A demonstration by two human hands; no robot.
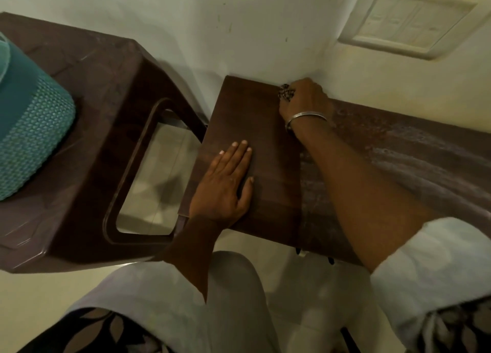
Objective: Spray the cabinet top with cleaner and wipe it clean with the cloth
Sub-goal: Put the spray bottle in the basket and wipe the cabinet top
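Observation:
The dark brown cabinet top (pixel 265 119) runs from the wall corner to the right. Its left part looks dark and smooth, while its right part (pixel 403 150) is covered in pale streaks and specks. My right hand (pixel 305 100) is at the back edge against the wall, closed on a small dark patterned cloth (pixel 285 92) that mostly hides under the fingers. A metal bangle sits on that wrist. My left hand (pixel 225 182) lies flat with fingers spread on the near left part of the top. No spray bottle is in view.
A brown plastic stool (pixel 106 119) stands close to the left of the cabinet, with a teal woven basket (pixel 29 140) on it. A switch plate (pixel 409 23) is on the wall at upper right. Pale floor tiles show below.

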